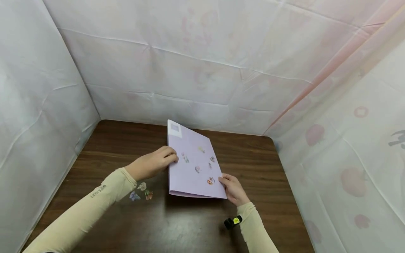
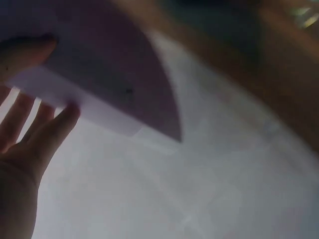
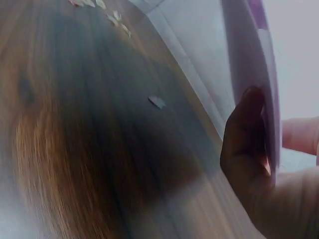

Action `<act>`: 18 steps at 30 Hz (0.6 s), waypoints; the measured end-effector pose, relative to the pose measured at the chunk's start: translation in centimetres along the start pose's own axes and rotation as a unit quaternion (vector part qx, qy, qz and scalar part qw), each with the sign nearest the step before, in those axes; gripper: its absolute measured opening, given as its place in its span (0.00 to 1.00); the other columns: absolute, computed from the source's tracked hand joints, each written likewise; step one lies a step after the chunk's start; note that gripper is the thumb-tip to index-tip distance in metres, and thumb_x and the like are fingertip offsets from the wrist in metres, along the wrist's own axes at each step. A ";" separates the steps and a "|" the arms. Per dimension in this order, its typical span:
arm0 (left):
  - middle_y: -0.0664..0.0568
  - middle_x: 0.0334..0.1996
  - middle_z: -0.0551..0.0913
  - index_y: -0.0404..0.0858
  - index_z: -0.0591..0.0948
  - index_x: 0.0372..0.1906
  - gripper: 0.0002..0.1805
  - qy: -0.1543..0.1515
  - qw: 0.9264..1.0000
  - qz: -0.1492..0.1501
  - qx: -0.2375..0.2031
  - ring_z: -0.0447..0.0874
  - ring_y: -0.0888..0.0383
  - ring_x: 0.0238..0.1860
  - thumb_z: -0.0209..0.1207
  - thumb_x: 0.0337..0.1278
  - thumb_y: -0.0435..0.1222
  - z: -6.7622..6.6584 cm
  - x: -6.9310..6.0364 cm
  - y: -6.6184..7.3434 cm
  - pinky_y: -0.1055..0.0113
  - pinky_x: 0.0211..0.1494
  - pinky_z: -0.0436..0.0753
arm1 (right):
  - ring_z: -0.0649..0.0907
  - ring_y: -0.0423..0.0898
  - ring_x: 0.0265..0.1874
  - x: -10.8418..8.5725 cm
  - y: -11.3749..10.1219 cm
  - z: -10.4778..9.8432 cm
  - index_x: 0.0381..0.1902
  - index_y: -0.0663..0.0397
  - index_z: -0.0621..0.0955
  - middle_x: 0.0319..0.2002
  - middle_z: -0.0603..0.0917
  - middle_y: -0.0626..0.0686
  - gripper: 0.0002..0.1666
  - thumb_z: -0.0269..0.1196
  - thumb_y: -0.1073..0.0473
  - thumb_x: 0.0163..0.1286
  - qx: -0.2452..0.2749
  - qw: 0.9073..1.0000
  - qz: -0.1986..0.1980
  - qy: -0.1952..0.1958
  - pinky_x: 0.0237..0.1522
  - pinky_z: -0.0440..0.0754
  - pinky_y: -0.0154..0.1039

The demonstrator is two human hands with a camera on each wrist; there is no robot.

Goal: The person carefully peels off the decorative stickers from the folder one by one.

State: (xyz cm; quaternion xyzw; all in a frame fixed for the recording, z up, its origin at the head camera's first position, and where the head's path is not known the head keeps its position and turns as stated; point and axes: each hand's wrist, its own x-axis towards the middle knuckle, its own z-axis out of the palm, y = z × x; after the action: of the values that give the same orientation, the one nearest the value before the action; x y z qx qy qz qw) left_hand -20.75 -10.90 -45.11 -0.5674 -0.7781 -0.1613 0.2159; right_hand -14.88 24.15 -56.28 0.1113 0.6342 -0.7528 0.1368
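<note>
A lilac folder is held tilted above the wooden table, its cover dotted with several small stickers and a white label at the top left corner. My left hand grips its left edge, with fingers and thumb on opposite faces in the left wrist view. The lower right corner is pinched by my right hand, thumb on the cover. Seen from the right wrist, the folder stands edge-on between the fingers. Its inside is mostly hidden.
Small flower-shaped cutouts lie on the brown table beside the left forearm. In the right wrist view, one cutout lies apart from the others. Pale printed cloth walls in the back and sides.
</note>
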 end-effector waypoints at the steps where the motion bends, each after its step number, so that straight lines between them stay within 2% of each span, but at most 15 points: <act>1: 0.43 0.44 0.76 0.33 0.78 0.45 0.20 -0.003 1.000 -0.003 0.001 0.76 0.47 0.46 0.64 0.45 0.17 0.9 -0.5 0.0 0.61 0.49 0.80 | 0.81 0.46 0.37 -0.1 0.0 -0.2 0.49 0.73 0.75 0.39 0.81 0.57 0.11 0.55 0.67 0.74 -0.010 1.000 -0.002 0.012 0.36 0.80 0.38; 6: 0.45 0.43 0.75 0.35 0.76 0.45 0.17 -0.028 0.999 -0.033 -0.009 0.75 0.50 0.44 0.64 0.51 0.18 5.3 -3.1 -0.1 0.63 0.44 0.81 | 0.80 0.46 0.34 -0.4 0.8 -0.6 0.49 0.74 0.74 0.37 0.80 0.56 0.13 0.56 0.66 0.73 -0.073 0.996 -0.011 0.047 0.33 0.79 0.38; 10: 0.46 0.42 0.73 0.36 0.75 0.44 0.17 -0.042 0.997 -0.062 -0.030 0.74 0.51 0.43 0.60 0.50 0.17 8.0 -4.7 0.2 0.63 0.43 0.81 | 0.80 0.45 0.31 -0.8 1.8 -0.7 0.47 0.74 0.74 0.33 0.79 0.54 0.12 0.57 0.67 0.72 -0.091 0.994 -0.008 0.061 0.31 0.79 0.37; 14: 0.47 0.42 0.72 0.37 0.75 0.44 0.17 -0.049 0.995 -0.079 -0.031 0.73 0.51 0.42 0.61 0.51 0.18 9.7 -5.8 0.7 0.64 0.39 0.81 | 0.78 0.44 0.29 -1.3 2.4 -0.7 0.46 0.76 0.74 0.30 0.78 0.53 0.13 0.57 0.68 0.71 -0.114 0.991 -0.016 0.068 0.29 0.78 0.36; 18: 0.48 0.44 0.72 0.39 0.74 0.45 0.16 -0.080 0.991 -0.103 -0.025 0.73 0.52 0.44 0.62 0.54 0.22 10.7 -6.5 1.1 0.66 0.36 0.81 | 0.77 0.44 0.27 -1.5 3.1 -0.7 0.45 0.76 0.75 0.28 0.78 0.52 0.13 0.59 0.66 0.71 -0.159 0.984 -0.024 0.081 0.28 0.77 0.36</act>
State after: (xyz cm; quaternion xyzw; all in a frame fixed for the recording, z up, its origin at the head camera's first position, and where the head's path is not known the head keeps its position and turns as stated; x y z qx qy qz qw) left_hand -19.61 -10.58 -57.63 -0.5007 -0.8427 -0.1564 0.1210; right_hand -12.42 24.45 -58.71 0.1333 0.7573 -0.6339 0.0831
